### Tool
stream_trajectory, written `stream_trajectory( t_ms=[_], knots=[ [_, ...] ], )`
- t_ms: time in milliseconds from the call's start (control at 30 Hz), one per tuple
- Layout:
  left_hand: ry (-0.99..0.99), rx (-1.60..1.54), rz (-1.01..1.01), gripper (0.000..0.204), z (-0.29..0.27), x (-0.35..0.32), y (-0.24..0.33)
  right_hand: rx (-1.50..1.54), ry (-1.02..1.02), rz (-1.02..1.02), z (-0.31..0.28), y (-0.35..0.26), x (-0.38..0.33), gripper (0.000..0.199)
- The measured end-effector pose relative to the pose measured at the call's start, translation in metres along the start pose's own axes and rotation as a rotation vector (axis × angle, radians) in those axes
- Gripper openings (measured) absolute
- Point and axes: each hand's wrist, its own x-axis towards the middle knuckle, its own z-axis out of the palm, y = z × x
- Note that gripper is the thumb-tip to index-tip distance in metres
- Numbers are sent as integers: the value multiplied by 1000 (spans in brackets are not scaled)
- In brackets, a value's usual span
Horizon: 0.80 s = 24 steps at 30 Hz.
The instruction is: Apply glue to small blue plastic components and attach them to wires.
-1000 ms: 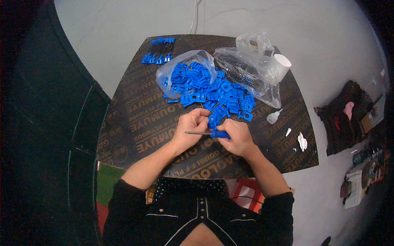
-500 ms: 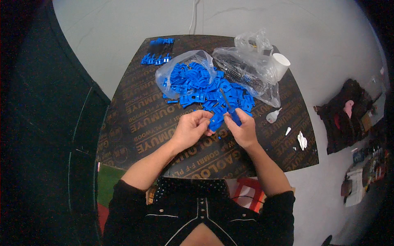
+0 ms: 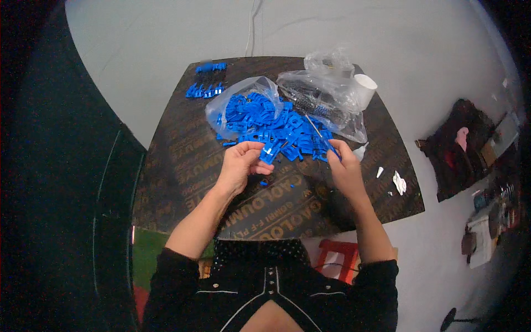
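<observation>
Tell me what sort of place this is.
Probably a small assembly workspace: a heap of blue plastic parts on a dark tabletop with tan print, and a blue-handled metal screwdriver in the right hand.

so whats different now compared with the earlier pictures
The right grip has moved right, away from the left grip, taking the screwdriver; its shaft, first pointing left, now points forward-left. The left grip still holds a blue plastic part. The white cup stayed put.

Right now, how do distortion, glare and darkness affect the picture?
Head view throughout: the far and near edges of the table bow outward; a white glint sits on the blue piece in the left hand; the corners go dark.
</observation>
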Motion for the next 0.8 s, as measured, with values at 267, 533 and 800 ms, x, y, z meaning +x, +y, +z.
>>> stream_trajectory(
  t_ms=[267,533,800],
  knots=[
    [75,44,39,17,-9,3,7,-703,-31,179,-25,-5,-56,40],
    [38,52,32,19,-4,-10,19,-968,37,28,-24,26,-64,34],
    [-16,41,13,17,-1,-65,26,-994,94,-246,-19,18,-65,26]
  ],
)
